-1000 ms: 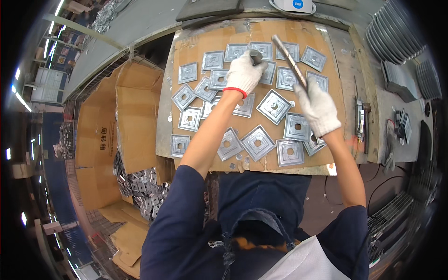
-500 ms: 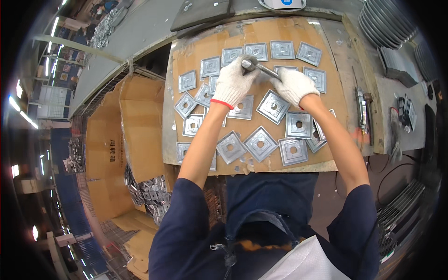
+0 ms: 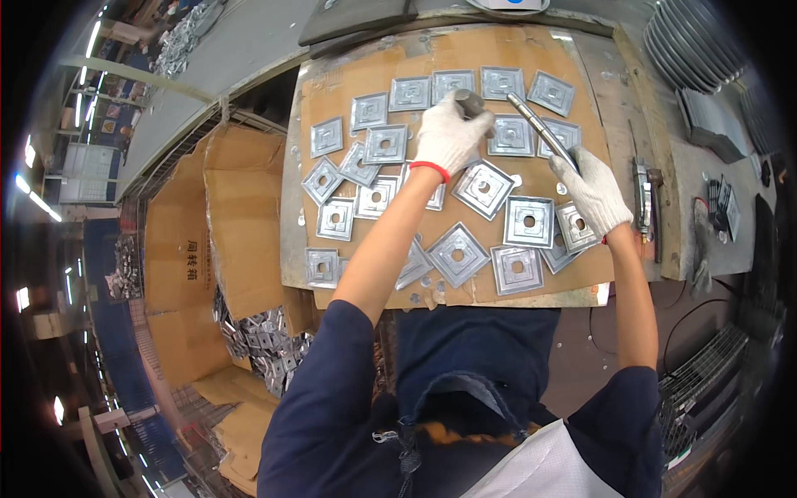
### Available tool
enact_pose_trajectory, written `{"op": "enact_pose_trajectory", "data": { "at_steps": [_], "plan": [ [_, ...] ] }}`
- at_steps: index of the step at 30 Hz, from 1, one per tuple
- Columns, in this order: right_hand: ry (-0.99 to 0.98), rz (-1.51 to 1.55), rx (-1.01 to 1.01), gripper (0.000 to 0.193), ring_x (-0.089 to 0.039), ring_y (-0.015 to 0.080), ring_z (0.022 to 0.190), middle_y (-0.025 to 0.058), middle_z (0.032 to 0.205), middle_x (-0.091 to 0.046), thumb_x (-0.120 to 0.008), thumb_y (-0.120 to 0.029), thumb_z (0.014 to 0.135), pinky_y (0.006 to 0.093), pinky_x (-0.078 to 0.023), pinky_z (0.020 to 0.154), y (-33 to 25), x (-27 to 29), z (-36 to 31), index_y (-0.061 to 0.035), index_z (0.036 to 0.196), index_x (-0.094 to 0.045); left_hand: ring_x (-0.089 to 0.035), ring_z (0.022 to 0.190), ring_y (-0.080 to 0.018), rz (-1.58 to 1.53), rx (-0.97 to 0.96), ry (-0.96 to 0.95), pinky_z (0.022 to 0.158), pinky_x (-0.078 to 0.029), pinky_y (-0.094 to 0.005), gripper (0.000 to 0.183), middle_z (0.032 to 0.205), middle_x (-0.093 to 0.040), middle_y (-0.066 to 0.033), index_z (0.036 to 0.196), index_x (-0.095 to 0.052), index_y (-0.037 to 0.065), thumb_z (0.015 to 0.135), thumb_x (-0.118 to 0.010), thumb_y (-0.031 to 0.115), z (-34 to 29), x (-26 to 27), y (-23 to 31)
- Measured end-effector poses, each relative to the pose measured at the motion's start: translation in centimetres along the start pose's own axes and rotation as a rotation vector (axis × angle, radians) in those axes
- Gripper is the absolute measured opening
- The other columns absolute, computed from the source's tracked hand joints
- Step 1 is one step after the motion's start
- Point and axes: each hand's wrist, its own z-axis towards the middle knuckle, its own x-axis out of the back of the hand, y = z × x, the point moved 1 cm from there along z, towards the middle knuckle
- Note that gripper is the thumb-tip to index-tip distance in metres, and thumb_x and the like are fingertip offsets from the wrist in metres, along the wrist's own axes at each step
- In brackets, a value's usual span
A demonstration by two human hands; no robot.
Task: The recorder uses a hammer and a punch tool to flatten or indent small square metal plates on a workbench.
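Observation:
My left hand (image 3: 448, 137), in a white knit glove with a red cuff, is closed around a short dark grey cylinder (image 3: 470, 102) above the far middle of the cardboard sheet (image 3: 357, 83). My right hand (image 3: 594, 192), gloved alike, grips the lower end of a slim shiny metal rod (image 3: 540, 124), which slants up and left. Several square grey metal plates, most with a hole in the middle, lie spread over the cardboard. One plate (image 3: 510, 135) is just left of the rod; another plate (image 3: 483, 188) lies between my hands. My left forearm hides some nearer plates.
Left of the table stands a large open carton (image 3: 178, 266) in a wire cage, with many small metal parts (image 3: 270, 340) in it. On the right are a long tool (image 3: 642, 199), a dark glove (image 3: 701, 236) and stacked round metal pieces (image 3: 691, 46). A dark board (image 3: 353, 21) lies at the back.
My hands have moved apart: the right one has swung right and nearer with the rod, away from the cylinder. The left has shifted slightly right, still holding the cylinder.

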Motion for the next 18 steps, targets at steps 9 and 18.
{"op": "enact_pose_trajectory", "data": {
  "at_steps": [9,18],
  "plan": [
    [-0.089,0.197,-0.191,0.057,-0.066,0.0214,0.06,0.0134,0.076,-0.065,-0.065,-0.051,0.105,0.0387,-0.053,0.057,2.2,1.7,-2.9,0.0043,0.119,-0.068,-0.078,0.085,-0.0268,0.235,-0.018,0.027,0.08,-0.06,-0.0376,0.038,0.091,-0.08,-0.0144,0.109,-0.072,0.001,0.091,-0.08,0.033,2.1,-5.9,-0.8],
    [-0.089,0.152,-0.158,0.058,-0.072,0.0318,0.077,0.0221,0.085,-0.07,-0.064,-0.052,0.104,0.0453,-0.055,0.073,3.3,1.3,-3.1,0.0049,0.118,-0.069,-0.078,0.086,-0.0314,0.41,-0.069,0.071,0.082,-0.06,-0.0394,0.039,0.094,-0.08,-0.013,0.112,-0.075,0.006,0.091,-0.084,0.038,1.1,-7.1,-0.6]
  ]
}}
